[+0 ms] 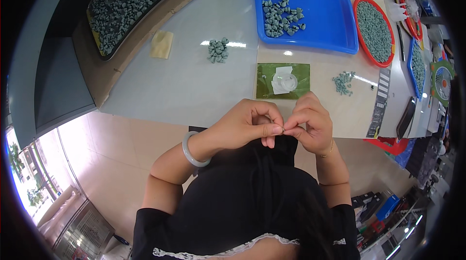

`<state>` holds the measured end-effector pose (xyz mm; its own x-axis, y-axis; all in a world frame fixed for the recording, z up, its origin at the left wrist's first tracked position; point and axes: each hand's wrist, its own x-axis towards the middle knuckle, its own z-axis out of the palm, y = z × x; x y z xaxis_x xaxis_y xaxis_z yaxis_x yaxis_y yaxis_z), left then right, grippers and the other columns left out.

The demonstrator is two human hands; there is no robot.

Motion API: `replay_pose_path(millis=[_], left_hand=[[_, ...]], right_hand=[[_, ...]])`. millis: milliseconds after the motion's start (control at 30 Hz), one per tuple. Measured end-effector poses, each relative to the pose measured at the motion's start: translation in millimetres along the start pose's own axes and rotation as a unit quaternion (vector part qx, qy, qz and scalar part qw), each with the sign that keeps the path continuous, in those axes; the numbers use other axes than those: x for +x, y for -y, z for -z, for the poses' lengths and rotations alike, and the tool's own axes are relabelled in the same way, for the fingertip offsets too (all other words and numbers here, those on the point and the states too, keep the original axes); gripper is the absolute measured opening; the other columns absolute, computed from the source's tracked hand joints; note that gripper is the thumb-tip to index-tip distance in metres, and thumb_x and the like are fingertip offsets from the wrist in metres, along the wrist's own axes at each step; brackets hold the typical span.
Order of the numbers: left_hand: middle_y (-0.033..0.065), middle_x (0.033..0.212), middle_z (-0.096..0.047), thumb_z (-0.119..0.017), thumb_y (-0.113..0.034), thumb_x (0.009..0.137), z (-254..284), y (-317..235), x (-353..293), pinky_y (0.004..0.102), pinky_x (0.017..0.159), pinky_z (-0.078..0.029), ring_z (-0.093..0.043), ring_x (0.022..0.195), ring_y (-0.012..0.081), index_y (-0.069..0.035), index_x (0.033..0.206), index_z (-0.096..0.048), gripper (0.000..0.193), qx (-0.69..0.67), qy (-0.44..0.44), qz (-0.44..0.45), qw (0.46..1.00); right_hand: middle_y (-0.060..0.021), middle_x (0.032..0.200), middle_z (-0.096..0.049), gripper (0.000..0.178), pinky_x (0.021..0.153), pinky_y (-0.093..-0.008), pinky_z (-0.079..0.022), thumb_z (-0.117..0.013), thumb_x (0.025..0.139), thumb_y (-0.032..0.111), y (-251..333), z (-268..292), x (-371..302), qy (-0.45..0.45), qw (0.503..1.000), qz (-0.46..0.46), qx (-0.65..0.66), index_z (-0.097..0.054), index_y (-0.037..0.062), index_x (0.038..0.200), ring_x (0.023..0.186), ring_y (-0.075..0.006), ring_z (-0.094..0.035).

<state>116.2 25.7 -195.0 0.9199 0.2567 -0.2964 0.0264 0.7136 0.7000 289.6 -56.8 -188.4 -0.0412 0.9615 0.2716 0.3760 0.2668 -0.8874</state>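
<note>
My left hand (252, 123) and my right hand (310, 120) meet at the table's near edge, thumbs and fingertips pinched together. Between them is a tiny piece, too small and covered to name. Just beyond lies a green mat (302, 87) bearing white paper (283, 74) and a small clear round dish (290, 83). To the mat's left is a small heap of grey-green lumps (218, 50); to its right, a scatter of smaller grey-green bits (343, 83). A blue tray (323, 22) behind the mat holds more lumps (279, 17) along its left side.
A red-rimmed round tray (357, 15) full of small green bits stands at the right, near a dark phone-like object (406, 117) and a small green fan (442, 81). At the far left, a black tray (104, 54) holds many lumps. A yellowish cloth square (161, 44) lies on the table.
</note>
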Motion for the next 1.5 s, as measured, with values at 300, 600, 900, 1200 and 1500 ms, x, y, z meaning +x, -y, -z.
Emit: replay_pose_path(millis=[300, 600, 900, 1200, 1500], left_hand=[[0.0077, 0.091, -0.057, -0.059, -0.008, 0.081, 2.2, 0.1, -2.4, 0.0251, 0.07, -0.051, -0.062, 0.08, 0.0173, 0.001, 0.089, -0.057, 0.013, -0.032, -0.144, -0.013, 0.989], [0.0081, 0.097, -0.057, -0.06, -0.009, 0.081, 11.3, 3.9, -6.6, 0.0279, 0.078, -0.049, -0.059, 0.093, 0.0207, 0.0, 0.099, -0.053, 0.022, -0.092, -0.142, -0.034, 0.985], [0.0067, 0.096, -0.057, -0.061, -0.009, 0.08, 12.0, 6.7, -5.6, 0.0269, 0.08, -0.048, -0.058, 0.094, 0.0185, -0.001, 0.1, -0.052, 0.023, -0.137, -0.136, -0.019, 0.981], [0.008, 0.098, -0.056, -0.061, -0.001, 0.078, 9.9, 9.9, 0.0, 0.0262, 0.08, -0.048, -0.059, 0.088, 0.014, 0.0, 0.099, -0.052, 0.023, -0.156, -0.121, -0.049, 0.979], [0.0077, 0.095, -0.058, -0.06, 0.002, 0.077, 7.6, 11.4, -1.1, 0.0248, 0.078, -0.048, -0.059, 0.086, 0.0137, 0.001, 0.097, -0.052, 0.022, -0.123, -0.148, -0.054, 0.98]], right_hand=[[-0.0044, 0.067, -0.05, 0.017, 0.058, -0.0294, -0.037, -0.069, 0.059, 0.001, -7.1, 10.6, 21.5, -0.08, 0.958, 0.019, -0.273, -0.059, 0.0049, 0.072, 0.067, -0.0203, -0.046], [-0.0034, 0.066, -0.05, 0.016, 0.059, -0.031, -0.038, -0.067, 0.059, 0.0, -5.1, 5.6, 28.1, -0.048, 0.934, 0.033, -0.352, -0.059, 0.0053, 0.072, 0.067, -0.0211, -0.047], [-0.0045, 0.069, -0.05, 0.014, 0.059, -0.03, -0.038, -0.068, 0.063, 0.001, -2.7, 4.2, 24.5, -0.06, 0.958, -0.013, -0.281, -0.059, 0.0041, 0.072, 0.068, -0.0192, -0.047], [-0.0027, 0.07, -0.051, 0.013, 0.058, -0.0292, -0.037, -0.069, 0.064, 0.006, 4.7, -18.9, 14.0, -0.095, 0.987, -0.025, -0.128, -0.061, 0.0079, 0.073, 0.065, -0.0201, -0.045], [-0.0003, 0.071, -0.049, 0.017, 0.056, -0.0286, -0.036, -0.069, 0.061, 0.005, 1.3, -23.9, 12.1, -0.113, 0.958, 0.087, -0.25, -0.061, 0.0091, 0.076, 0.065, -0.0195, -0.045]])
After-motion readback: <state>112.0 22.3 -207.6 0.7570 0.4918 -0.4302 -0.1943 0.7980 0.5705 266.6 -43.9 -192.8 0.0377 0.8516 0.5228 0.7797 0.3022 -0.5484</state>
